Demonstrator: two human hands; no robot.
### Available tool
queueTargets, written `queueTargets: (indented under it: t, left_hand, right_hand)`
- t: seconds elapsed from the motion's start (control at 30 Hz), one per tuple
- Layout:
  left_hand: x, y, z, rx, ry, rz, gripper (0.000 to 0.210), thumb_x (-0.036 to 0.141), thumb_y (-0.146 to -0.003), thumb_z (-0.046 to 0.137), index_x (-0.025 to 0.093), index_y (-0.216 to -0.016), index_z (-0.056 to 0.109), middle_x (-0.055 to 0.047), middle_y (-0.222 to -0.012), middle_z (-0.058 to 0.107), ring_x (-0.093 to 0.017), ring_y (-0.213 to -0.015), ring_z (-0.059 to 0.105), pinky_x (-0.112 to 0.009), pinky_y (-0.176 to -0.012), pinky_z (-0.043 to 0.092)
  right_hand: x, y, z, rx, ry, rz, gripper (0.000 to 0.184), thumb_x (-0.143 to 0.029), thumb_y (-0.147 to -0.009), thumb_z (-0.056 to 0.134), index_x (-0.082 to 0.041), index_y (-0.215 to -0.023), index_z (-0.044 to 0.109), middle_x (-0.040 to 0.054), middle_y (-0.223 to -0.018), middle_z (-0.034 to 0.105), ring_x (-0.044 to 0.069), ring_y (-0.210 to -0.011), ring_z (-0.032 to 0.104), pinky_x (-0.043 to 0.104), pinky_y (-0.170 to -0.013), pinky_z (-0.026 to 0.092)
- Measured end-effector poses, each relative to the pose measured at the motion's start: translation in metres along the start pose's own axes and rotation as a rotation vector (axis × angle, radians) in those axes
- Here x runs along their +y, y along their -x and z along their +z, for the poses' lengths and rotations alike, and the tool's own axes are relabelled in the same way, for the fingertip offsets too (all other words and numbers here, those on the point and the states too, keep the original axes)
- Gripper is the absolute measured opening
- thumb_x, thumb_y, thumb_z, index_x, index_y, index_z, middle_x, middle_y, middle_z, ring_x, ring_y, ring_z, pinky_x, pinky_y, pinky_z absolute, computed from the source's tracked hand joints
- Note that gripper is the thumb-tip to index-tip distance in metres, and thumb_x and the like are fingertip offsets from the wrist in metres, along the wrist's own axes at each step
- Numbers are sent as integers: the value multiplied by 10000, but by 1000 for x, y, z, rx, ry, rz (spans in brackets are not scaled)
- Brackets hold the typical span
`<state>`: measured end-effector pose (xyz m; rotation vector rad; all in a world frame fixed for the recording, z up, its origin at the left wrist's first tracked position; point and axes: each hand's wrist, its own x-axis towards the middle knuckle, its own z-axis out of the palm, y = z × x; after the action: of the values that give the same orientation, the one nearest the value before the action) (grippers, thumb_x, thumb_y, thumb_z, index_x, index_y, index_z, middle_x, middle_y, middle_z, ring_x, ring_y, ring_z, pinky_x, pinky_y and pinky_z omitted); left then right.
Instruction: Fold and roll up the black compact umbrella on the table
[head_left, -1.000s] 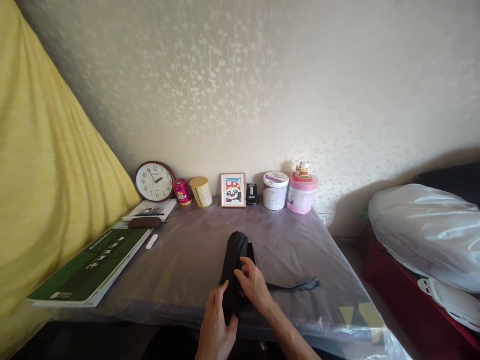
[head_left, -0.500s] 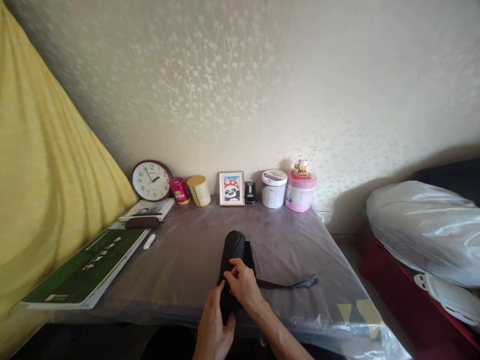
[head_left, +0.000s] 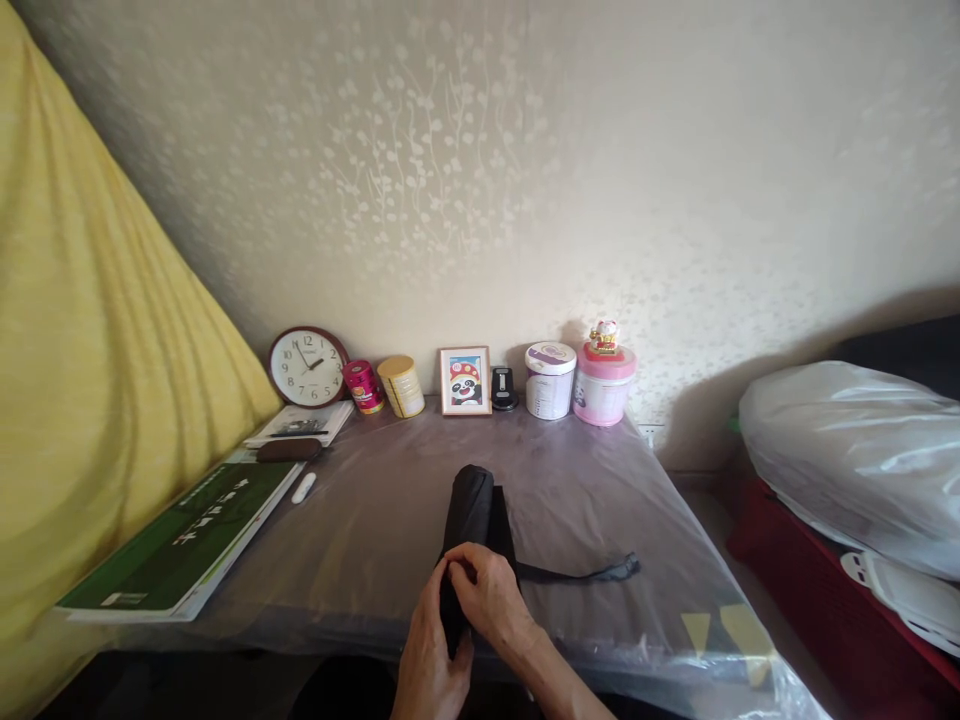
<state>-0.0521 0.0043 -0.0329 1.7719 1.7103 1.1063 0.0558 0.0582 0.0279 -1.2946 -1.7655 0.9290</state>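
A rolled-up bundle of black fabric (head_left: 471, 505) lies lengthwise on the table, its far end pointing toward the wall. A flat flap of the same black material shows along its right side. From there a thin black strap (head_left: 577, 574) runs out to the right over the table. My left hand (head_left: 435, 640) is wrapped around the bundle's near part, thumb on the right. My right hand (head_left: 487, 590) is closed on top of the roll, its bent fingers meeting the left fingertips. What the right fingertips pinch is hidden.
Along the wall stand a clock (head_left: 309, 367), a red can (head_left: 364, 387), a yellow can (head_left: 401, 386), a panda picture frame (head_left: 466, 382) and two tubs (head_left: 550, 382). A green book (head_left: 184, 540) lies left. The plastic-covered table's (head_left: 585, 470) right edge faces a white bag (head_left: 855, 460).
My right hand has slid nearer along the roll to meet the left fingertips. My left hand keeps its hold, and the view has shifted slightly.
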Motion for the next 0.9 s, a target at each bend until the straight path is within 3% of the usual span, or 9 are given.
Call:
queueTargets:
  t: [0.1,0.23,0.37,0.47,0.57,0.67,0.9]
  left_hand:
    - [1,0,-4,-53,12,7,613,245,-782,464,226,-1355,246,-121,-1332,431,-249,-1235,428,-460,-1001,386]
    - [-2,-1,-6,-76,29,-12,556,256,-779,480,231,-1317,339,-112,-1277,479,-236,-1179,488,-425,-974,421]
    - [-4,-2,-4,-42,23,6,537,242,-754,486,188,-1280,391,-119,-1243,516,-234,-1157,507,-424,-980,418]
    - [-6,-2,-2,-47,6,1,564,212,-736,489,211,-1291,388,-101,-1286,500,-239,-1197,470,-438,-1001,396]
    - [-8,-1,-2,-51,-8,-24,578,207,-736,486,219,-1304,381,-89,-1331,467,-249,-1233,429,-459,-1021,368]
    - [-8,0,-3,-71,-12,-34,574,215,-753,471,224,-1317,368,-76,-1355,445,-248,-1255,402,-461,-1036,348]
    - [-5,-1,-5,-69,3,-78,601,197,-736,471,244,-1325,362,-50,-1344,462,-236,-1253,408,-439,-1041,345]
  right_hand:
    - [2,3,2,-11,-44,-21,241,-125,-769,433,-203,-914,608,9,-810,681,141,-753,635,240,-683,464]
    - [7,5,7,50,-81,4,323,-93,-708,475,-171,-1018,522,19,-821,633,125,-678,605,239,-644,486]
    - [14,4,5,63,-80,-79,272,-84,-719,466,-185,-960,544,15,-808,601,120,-679,590,239,-639,502]
    - [24,0,3,149,38,-203,251,-110,-791,428,-184,-985,568,61,-946,616,156,-887,593,308,-816,490]
    - [38,-11,6,221,216,-253,345,-195,-839,439,-151,-1171,523,132,-1247,530,232,-1177,466,420,-989,385]
    - [47,-30,12,213,339,-186,455,-281,-856,450,-116,-1280,453,157,-1379,412,276,-1281,356,452,-1019,341]
    - [43,-78,17,213,419,-21,504,-291,-855,445,-86,-1314,419,177,-1414,348,281,-1304,320,446,-1021,312]
